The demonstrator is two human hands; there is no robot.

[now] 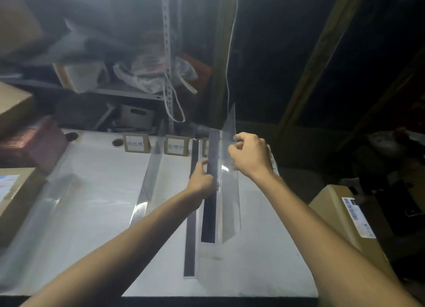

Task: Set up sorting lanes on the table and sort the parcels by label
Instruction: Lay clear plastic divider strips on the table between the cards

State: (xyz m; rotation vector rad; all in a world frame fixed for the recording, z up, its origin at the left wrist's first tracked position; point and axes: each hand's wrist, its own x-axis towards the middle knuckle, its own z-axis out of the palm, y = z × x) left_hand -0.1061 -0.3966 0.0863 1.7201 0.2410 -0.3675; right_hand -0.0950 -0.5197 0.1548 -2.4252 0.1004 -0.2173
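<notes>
left hand [201, 180]: arm stretched forward, fingers curled round the clear divider [230, 203] at its left side | right hand [249, 155]: pinches its top edge | clear divider: upright on the white table [92, 191], right of centre, near the label cards [136, 143]

Only the person's two forearms and hands are in sight. Both forearms are bare along the whole length that shows, slim and smooth, narrowing toward the wrists. The left hand [202, 180] and the right hand [250, 155] are bare as well. Blur softens the fingers, so the nails cannot be made out.
</notes>
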